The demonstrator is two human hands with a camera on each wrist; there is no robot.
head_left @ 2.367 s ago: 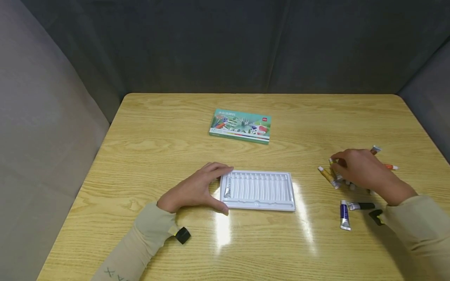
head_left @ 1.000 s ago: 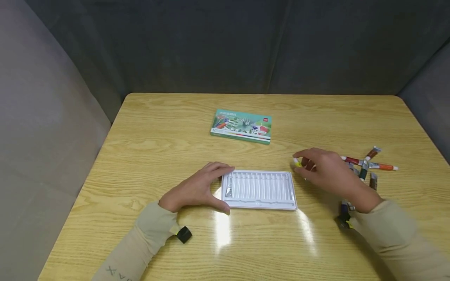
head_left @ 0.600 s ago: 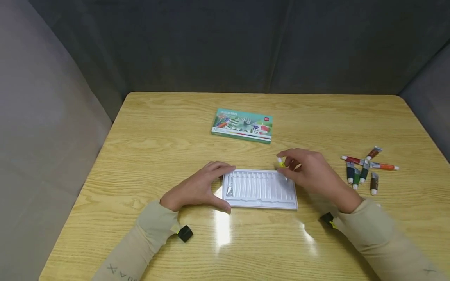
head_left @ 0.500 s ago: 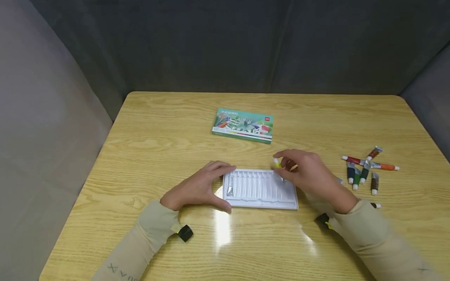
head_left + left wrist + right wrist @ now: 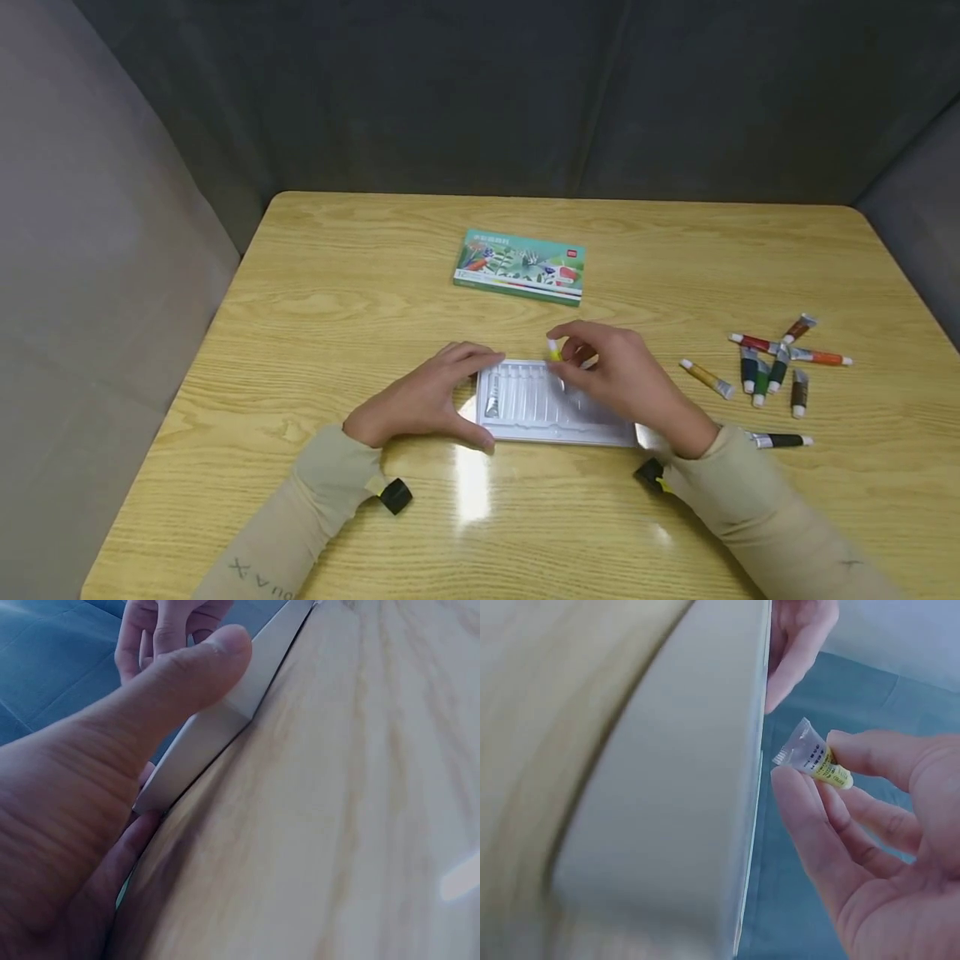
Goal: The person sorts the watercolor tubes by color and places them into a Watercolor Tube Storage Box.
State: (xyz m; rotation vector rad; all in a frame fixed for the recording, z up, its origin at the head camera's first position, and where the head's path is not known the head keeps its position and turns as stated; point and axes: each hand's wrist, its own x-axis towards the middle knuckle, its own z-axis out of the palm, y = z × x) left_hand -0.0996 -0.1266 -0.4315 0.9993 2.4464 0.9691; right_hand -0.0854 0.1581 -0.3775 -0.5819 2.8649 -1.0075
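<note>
Wood-grain desk (image 5: 337, 317); dark grey cloth (image 5: 420, 100) behind. One small yellow, white-capped paint tube (image 5: 554, 352), above the slotted white plastic tray's (image 5: 555, 435) far edge. Handling advised: align with a slot, cap outward, lower level. Right hand (image 5: 622, 371): thumb and fingers pinching the tube. Left hand (image 5: 427, 400): fingers spread, spanning the tray's left end.

A wood-grain table (image 5: 337, 275) carries a shallow white tray (image 5: 525, 432). Beyond the tray lies a flat green box (image 5: 520, 267). To the tray's right lies a loose group of red, orange, green, brown and dark paint tubes (image 5: 821, 357), some overlapping. An ochre tube (image 5: 705, 378) lies nearer the tray on that side; a black tube (image 5: 785, 440) lies about level with its near edge.
</note>
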